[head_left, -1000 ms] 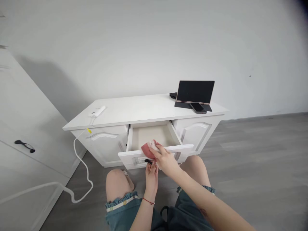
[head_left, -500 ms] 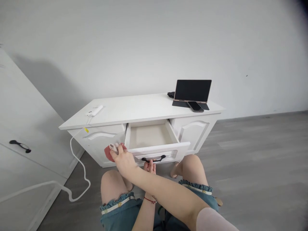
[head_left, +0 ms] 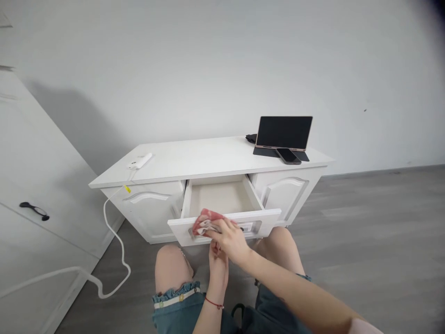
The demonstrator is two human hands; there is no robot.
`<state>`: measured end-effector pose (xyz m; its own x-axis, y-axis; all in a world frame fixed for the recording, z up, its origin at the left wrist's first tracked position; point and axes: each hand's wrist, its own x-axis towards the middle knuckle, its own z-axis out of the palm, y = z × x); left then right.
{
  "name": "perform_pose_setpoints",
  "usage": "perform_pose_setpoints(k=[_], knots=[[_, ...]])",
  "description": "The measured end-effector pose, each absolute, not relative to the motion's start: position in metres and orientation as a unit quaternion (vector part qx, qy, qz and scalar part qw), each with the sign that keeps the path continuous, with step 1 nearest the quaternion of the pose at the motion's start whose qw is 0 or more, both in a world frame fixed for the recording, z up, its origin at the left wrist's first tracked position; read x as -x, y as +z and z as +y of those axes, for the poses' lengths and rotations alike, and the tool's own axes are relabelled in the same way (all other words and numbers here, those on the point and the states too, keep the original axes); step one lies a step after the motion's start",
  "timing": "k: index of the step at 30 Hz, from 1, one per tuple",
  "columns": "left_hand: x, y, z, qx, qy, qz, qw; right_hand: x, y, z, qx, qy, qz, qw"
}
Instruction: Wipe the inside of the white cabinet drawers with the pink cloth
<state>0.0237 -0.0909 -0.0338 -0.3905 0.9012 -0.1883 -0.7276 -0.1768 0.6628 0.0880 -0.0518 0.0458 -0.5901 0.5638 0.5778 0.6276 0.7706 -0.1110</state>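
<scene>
A white drawer (head_left: 222,197) is pulled out from the middle of the white cabinet, with nothing visible on its floor. My right hand (head_left: 231,239) is closed on a red and white cloth (head_left: 208,220), which drapes against the top edge and face of the drawer front (head_left: 267,222). Just below it, my left hand (head_left: 218,260), with a red string at the wrist, has curled fingers at the black drawer handle (head_left: 242,228). Most of that handle and part of the left fingers are hidden behind the right hand and cloth.
On the cabinet top (head_left: 194,157) stand a tablet (head_left: 284,133) with a phone (head_left: 288,156) before it and a black item (head_left: 251,138) behind. A white power strip (head_left: 141,161) lies left, its cord (head_left: 122,250) hanging down. A wardrobe (head_left: 41,162) stands at left.
My right hand has moved with the cloth from the left end of the drawer front rightward to its middle, now covering most of the handle. My left hand stays under the handle.
</scene>
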Motion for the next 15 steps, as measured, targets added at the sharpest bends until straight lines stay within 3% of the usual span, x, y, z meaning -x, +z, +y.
perform_pose_setpoints(k=[3, 7, 10, 15], knots=[[-0.024, -0.028, -0.093, -0.113, 0.751, 0.319, 0.567, -0.150, 0.031, -0.047, 0.358, -0.100, -0.863, 0.342], [-0.022, -0.026, -0.091, -0.087, 0.740, 0.324, 0.584, -0.213, 0.001, -0.042, 0.423, -0.154, -0.832, 0.323], [-0.022, -0.028, -0.089, -0.085, 0.738, 0.331, 0.582, -0.223, -0.024, -0.040, 0.502, -0.189, -0.753, 0.381], [-0.022, -0.031, -0.092, -0.086, 0.734, 0.332, 0.586, -0.185, -0.058, -0.045, 0.606, -0.070, -0.614, 0.501]])
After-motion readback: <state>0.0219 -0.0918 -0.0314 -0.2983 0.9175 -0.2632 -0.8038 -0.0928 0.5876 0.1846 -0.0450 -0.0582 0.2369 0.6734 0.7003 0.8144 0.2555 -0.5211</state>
